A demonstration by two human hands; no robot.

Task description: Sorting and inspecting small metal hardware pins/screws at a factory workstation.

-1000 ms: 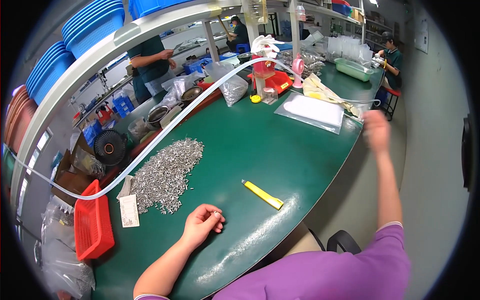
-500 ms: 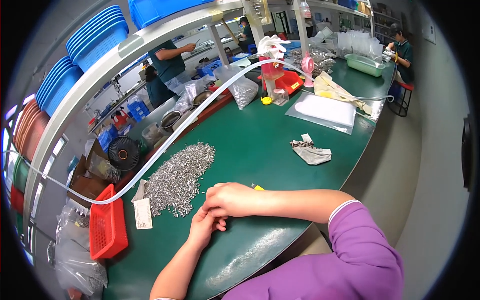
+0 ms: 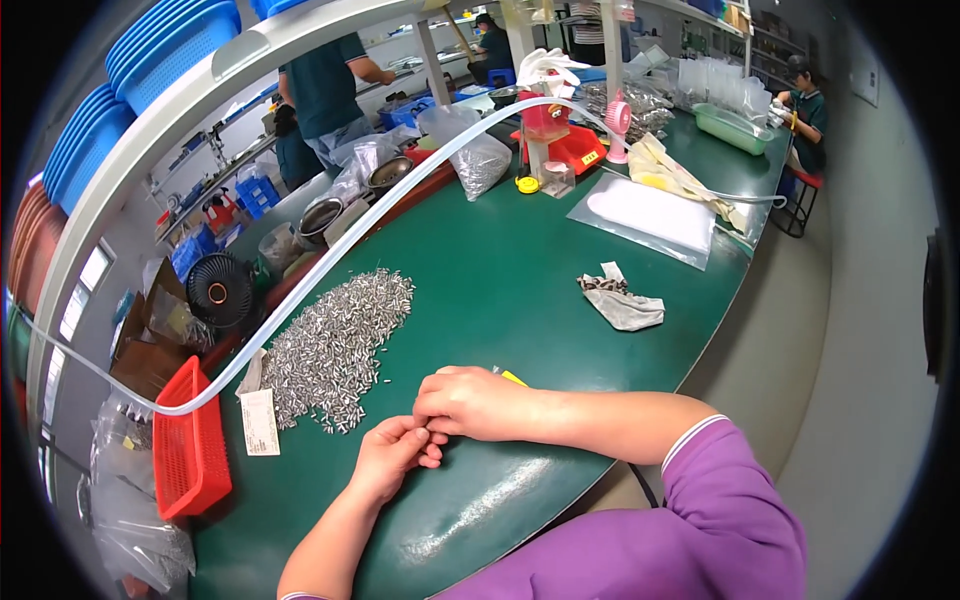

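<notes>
At the near side of the green table, my two hands meet with their fingertips together. My left hand is closed in a pinch, thumb against fingers. My right hand is closed too, its bent fingers touching the left thumb and fingertips. Whatever sits between the fingers is too small and hidden to make out. Just left of the hands lies a heap of small silvery metal pins, a few strays beside it. A yellow tool lies behind my right wrist, partly covered by it.
A paper label and a red basket border the heap on the left. A grey-white cloth lies to the right, a plastic-wrapped white sheet beyond it. A clear hose arches across. Co-workers are in the background.
The view has shifted slightly, moving the heap and basket leftward in the picture. My hands have drawn slightly apart but still touch at the fingertips. A standing co-worker in the background has changed posture.
</notes>
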